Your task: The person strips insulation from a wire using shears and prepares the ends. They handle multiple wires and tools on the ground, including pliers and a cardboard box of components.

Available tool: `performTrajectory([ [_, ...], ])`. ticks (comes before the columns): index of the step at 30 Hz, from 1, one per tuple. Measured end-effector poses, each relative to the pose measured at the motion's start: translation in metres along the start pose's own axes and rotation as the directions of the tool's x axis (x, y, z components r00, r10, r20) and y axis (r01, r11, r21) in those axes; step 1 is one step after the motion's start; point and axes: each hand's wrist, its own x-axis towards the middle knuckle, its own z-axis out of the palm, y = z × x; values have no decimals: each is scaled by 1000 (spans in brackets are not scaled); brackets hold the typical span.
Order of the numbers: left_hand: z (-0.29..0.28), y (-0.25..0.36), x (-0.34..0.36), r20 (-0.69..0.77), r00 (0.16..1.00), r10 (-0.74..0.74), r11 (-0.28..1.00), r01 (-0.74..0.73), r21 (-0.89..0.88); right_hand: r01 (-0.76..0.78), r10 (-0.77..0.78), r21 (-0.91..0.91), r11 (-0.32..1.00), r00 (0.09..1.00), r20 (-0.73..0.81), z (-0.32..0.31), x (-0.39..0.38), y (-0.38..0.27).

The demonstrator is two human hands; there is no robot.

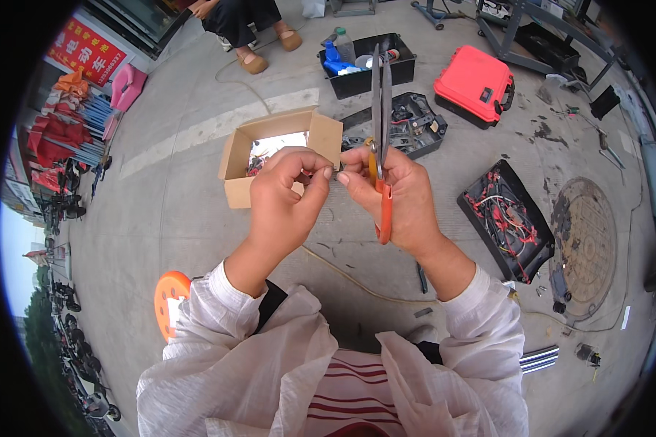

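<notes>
My left hand is closed in a pinch, thumb against forefinger, on something too small and dark to name. Just across from it, my right hand pinches with thumb and forefinger toward the same spot. The right hand also holds a pair of scissors with orange handles. Their long blades point away from me, slightly parted, and one handle loop hangs below the palm. Behind the left hand stands an open cardboard box with a white sheet and small red pieces inside, partly hidden by the hand.
Beyond the hands stand a black bin of bottles, a dark tray of parts and a red hard case. At right are a black tray of wires and a manhole cover. An orange stool is at left; someone's feet show far off.
</notes>
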Motion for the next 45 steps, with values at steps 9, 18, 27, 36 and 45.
performTrajectory([
  [9, 8, 6, -1, 31, 999, -29, 985, 23, 169, 250, -287, -513, 821, 958, 6, 0, 2, 6],
  [18, 9, -22, 14, 27, 821, -570, 730, 522, -442, 219, -232, -111, 969, 965, -122, -1, 5, 32],
  [27, -2, -16, 14, 362, 802, -476, 216, 505, -835, 9, -18, 276, 961, 999, 30, -13, 16, 16],
  [36, 6, -6, 10, 326, 796, -509, 5, 382, -924, -272, 206, 567, 778, 962, 178, 1, 11, 15],
  [45, -25, -36, 18, 233, 778, -584, 41, 314, -948, -67, 46, 407, 911, 997, 60, -26, 19, 16],
])
